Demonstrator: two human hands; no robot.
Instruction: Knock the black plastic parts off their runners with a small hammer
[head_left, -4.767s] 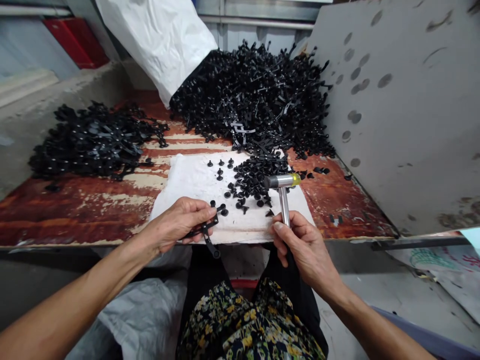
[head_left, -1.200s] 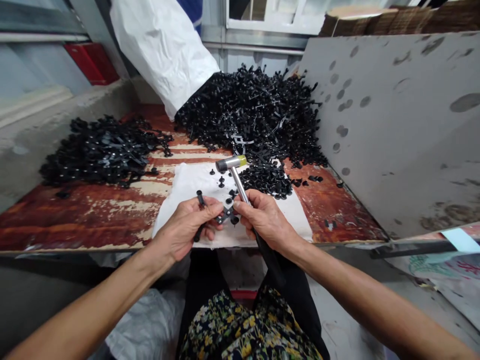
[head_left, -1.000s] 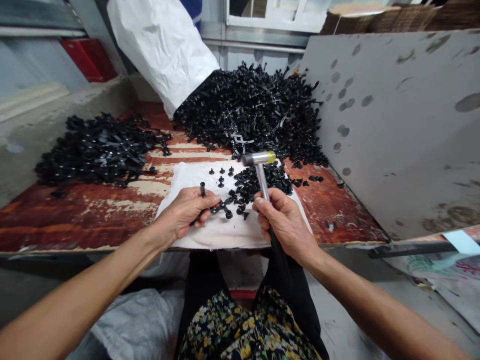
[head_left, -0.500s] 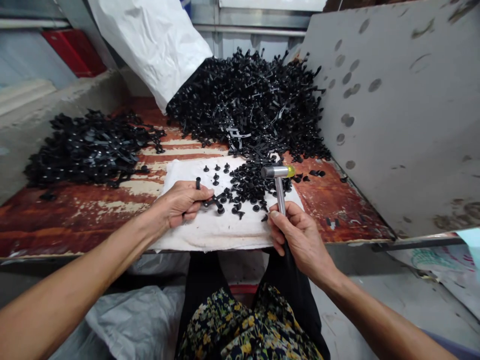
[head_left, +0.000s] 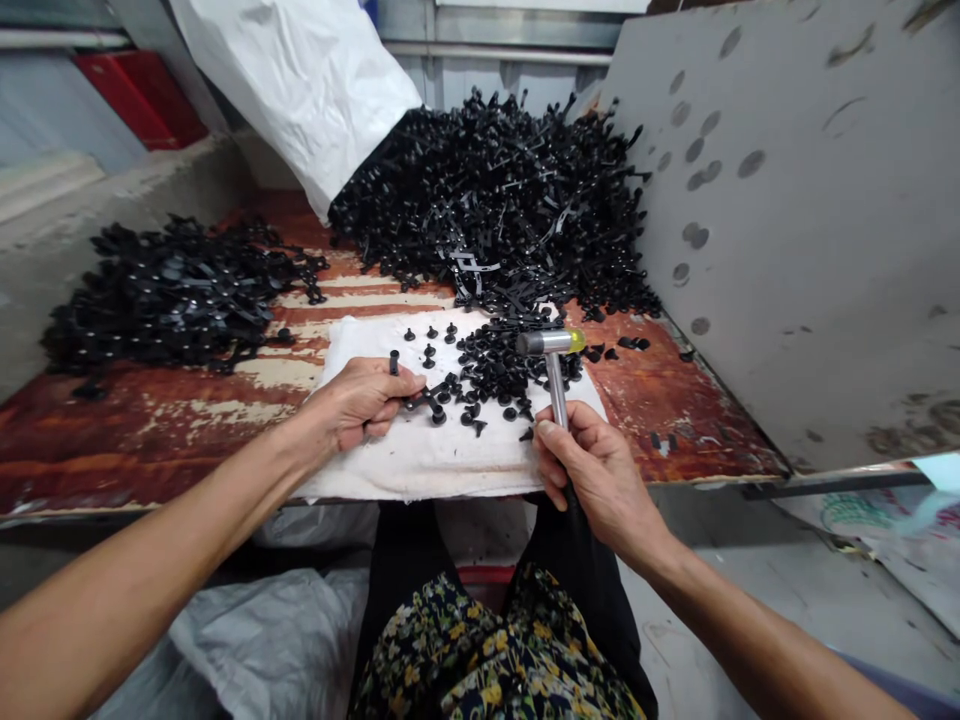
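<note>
Between the thumb and fingers of my left hand [head_left: 365, 400] is a black plastic strip [head_left: 420, 401], its free end close to a small round-based black piece [head_left: 438, 414] on the white cloth [head_left: 420, 465]. Whether strip and piece are joined I cannot tell. My right hand [head_left: 589, 455] is wrapped round the handle of a small hammer [head_left: 553, 370]; its metal head has a dark face on the left and a yellow one on the right, raised above the cloth. A heap of small black plastic pieces [head_left: 499, 365] lies behind and left of the hammer head, with several single ones standing apart.
A large mound of black strips [head_left: 510, 200] fills the back of the worn red-brown table [head_left: 300, 375]. Another pile of black parts [head_left: 165, 290] lies at the left. A white sack [head_left: 300, 90] hangs over the back, and a grey spotted panel [head_left: 787, 230] bounds the right side.
The view has shifted very slightly. Both hands keep nearly the same place, the left one with the strip and the right one with the hammer.
</note>
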